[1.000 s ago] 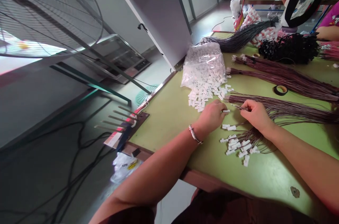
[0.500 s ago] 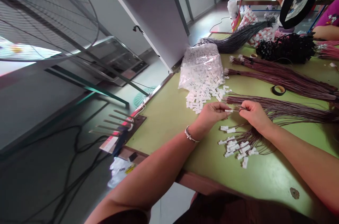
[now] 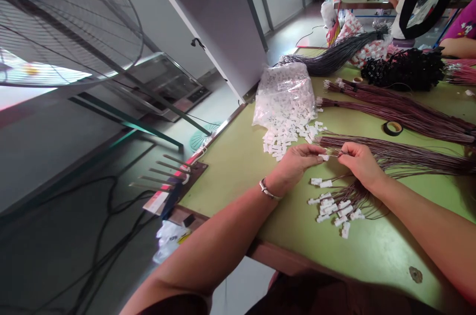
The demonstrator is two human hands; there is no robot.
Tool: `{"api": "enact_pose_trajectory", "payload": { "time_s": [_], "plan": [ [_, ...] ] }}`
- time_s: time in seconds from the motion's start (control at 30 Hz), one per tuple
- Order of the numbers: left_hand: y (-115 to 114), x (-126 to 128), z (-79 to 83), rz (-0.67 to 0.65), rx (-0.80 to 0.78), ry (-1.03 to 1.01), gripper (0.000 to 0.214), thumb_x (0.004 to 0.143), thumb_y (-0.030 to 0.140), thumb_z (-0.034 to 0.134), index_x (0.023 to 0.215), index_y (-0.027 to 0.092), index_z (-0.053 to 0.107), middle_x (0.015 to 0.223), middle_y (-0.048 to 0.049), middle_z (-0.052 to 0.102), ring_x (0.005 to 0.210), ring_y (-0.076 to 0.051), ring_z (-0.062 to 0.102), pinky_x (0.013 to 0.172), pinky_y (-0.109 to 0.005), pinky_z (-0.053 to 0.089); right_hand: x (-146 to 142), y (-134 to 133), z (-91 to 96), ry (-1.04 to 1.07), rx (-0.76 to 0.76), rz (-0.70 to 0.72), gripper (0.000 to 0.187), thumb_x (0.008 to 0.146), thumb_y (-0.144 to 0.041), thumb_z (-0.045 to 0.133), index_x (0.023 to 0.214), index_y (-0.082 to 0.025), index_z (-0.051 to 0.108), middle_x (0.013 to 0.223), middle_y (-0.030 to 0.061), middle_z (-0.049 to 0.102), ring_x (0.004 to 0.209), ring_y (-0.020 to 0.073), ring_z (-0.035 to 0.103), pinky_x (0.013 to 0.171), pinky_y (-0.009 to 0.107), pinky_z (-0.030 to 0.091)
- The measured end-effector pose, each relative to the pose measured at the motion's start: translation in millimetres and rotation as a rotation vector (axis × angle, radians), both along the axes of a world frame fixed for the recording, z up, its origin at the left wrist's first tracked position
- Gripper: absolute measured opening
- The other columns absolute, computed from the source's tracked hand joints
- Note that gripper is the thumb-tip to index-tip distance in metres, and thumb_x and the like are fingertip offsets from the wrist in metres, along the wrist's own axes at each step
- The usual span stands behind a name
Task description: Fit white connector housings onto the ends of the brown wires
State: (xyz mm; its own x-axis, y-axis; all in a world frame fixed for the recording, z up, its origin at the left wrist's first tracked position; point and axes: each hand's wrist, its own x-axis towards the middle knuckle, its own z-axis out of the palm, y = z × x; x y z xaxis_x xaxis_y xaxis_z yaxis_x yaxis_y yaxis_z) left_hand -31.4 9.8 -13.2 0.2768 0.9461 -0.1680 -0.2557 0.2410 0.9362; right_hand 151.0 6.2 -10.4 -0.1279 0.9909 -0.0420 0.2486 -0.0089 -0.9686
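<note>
L hand [image 3: 297, 162] is closed in a pinch, thumb & fingertips gripping a small white connector [image 3: 325, 157] just above the table [image 3: 238, 171]. R hand [image 3: 359, 162] is closed too, pinching the end of a thin brown wire [image 3: 335, 154] right at the connector's near end. Wire tip & connector look to be touching, but it's too small to tell if the tip is inside. Both hands sit close together, mid-table, backs up. A bracelet [image 3: 268, 190] is on the L wrist.

Just below the hands, nearer the table edge, is a pile of wired connectors [image 3: 334, 207]: white housings w/ brown leads fanning off right under the R forearm. Behind the R hand lies a long brown wire bundle [image 3: 409, 154], running off right. Beyond the L hand, loose white connectors [image 3: 286, 137] spill from a clear plastic bag [image 3: 286, 92]. A tape roll [image 3: 393, 128] lies flat btw the near bundle & more brown bundles [image 3: 394, 106] further back. At the far end are a dark grey wire bundle [image 3: 334, 54] & a black heap [image 3: 405, 69]. Another person's arm [image 3: 457, 46] rests at the top right corner. A big wire-guard fan [image 3: 67, 22] stands to the left, off the table.
</note>
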Motion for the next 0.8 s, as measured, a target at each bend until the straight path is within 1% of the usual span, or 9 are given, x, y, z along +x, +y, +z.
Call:
{"api": "enact_pose_trajectory", "payload": {
  "time_s": [0.1, 0.2, 0.47, 0.57, 0.7, 0.8],
  "plan": [
    [0, 0, 1.1, -0.021, 0.029, -0.026, 0.044, 0.06, 0.011, 0.077, 0.103, 0.016, 0.069, 0.079, -0.0013, 0.067, 0.074, -0.01, 0.061, 0.076, -0.026, 0.049, -1, 0, 1.5, -0.023, -0.003, 0.013, 0.015, 0.061, -0.025, 0.053, 0.053, -0.02, 0.041, 0.049, -0.0066, 0.034, 0.05, 0.0082, 0.027, 0.048, 0.025, 0.019],
    [1, -1, 0.3, -0.022, 0.035, -0.024, 0.051, 0.063, 0.01, 0.075, 0.112, 0.016, 0.064, 0.081, -0.0005, 0.066, 0.073, -0.009, 0.06, 0.076, -0.026, 0.048, -1, -1, 2.5, -0.007, 0.001, 0.003, 0.014, 0.061, -0.025, 0.053, 0.054, -0.02, 0.041, 0.05, -0.0066, 0.034, 0.051, 0.0082, 0.028, 0.049, 0.024, 0.02],
    [1, -2, -1.2, -0.021, 0.065, -0.005, 0.053, 0.062, 0.008, 0.075, 0.114, 0.016, 0.063, 0.079, 0.0004, 0.064, 0.073, -0.008, 0.059, 0.076, -0.025, 0.049, -2, -2, 4.9, -0.056, 0.022, 0.013, 0.015, 0.06, -0.027, 0.051, 0.052, -0.02, 0.04, 0.049, -0.0063, 0.034, 0.051, 0.0084, 0.028, 0.049, 0.025, 0.019],
    [0, 1, -1.6, -0.016, 0.086, 0.016, 0.056, 0.06, 0.008, 0.075, 0.114, 0.016, 0.063, 0.077, 0.0015, 0.063, 0.072, -0.008, 0.059, 0.075, -0.024, 0.05, -3, -1, 3.0, -0.062, 0.028, 0.037, 0.013, 0.06, -0.026, 0.051, 0.052, -0.02, 0.042, 0.048, -0.0065, 0.035, 0.05, 0.0081, 0.029, 0.049, 0.024, 0.019],
    [-1, 6, -2.6, 0.021, 0.11, 0.05, 0.063, 0.059, 0.008, 0.075, 0.119, 0.017, 0.061, 0.073, 0.0033, 0.061, 0.069, -0.008, 0.059, 0.071, -0.023, 0.051, -3, 2, 2.7, -0.083, 0.069, 0.064, 0.011, 0.059, -0.026, 0.051, 0.053, -0.02, 0.045, 0.047, -0.0068, 0.036, 0.048, 0.0079, 0.03, 0.048, 0.024, 0.02],
    [-1, 9, -2.8, 0.038, 0.135, 0.087, 0.06, 0.058, 0.009, 0.075, 0.117, 0.018, 0.063, 0.072, 0.0031, 0.06, 0.069, -0.009, 0.059, 0.068, -0.023, 0.051, 0, 3, 4.7, -0.126, 0.06, 0.105, 0.01, 0.059, -0.026, 0.052, 0.054, -0.019, 0.047, 0.047, -0.0067, 0.038, 0.048, 0.0078, 0.031, 0.046, 0.023, 0.021]
  ]
}}
